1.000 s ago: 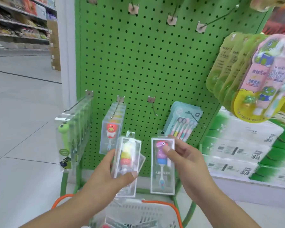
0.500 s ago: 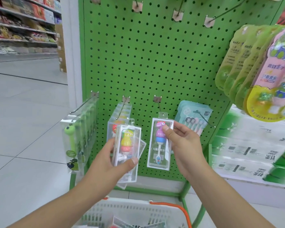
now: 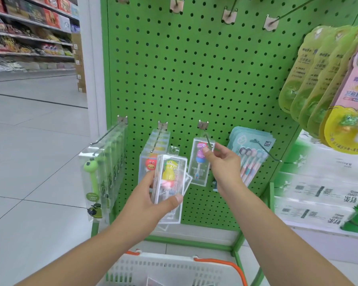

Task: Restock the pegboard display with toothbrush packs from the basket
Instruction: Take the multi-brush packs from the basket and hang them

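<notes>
My right hand pinches the top of a clear toothbrush pack with a pink-and-blue figure, held against the hook in the middle of the green pegboard. My left hand grips a small stack of clear packs, the front one showing a yellow figure. The white basket with orange handles stands below, with more packs partly visible inside.
Green frog packs hang on the left hook, red-figure packs on the one beside it, a teal multi-brush pack on the right. Green and pink card packs hang far right above stacked tissue boxes. Aisle floor lies left.
My right hand has lifted the pink-and-blue pack from waist height up to the middle hook. My left hand rose slightly with its stack.
</notes>
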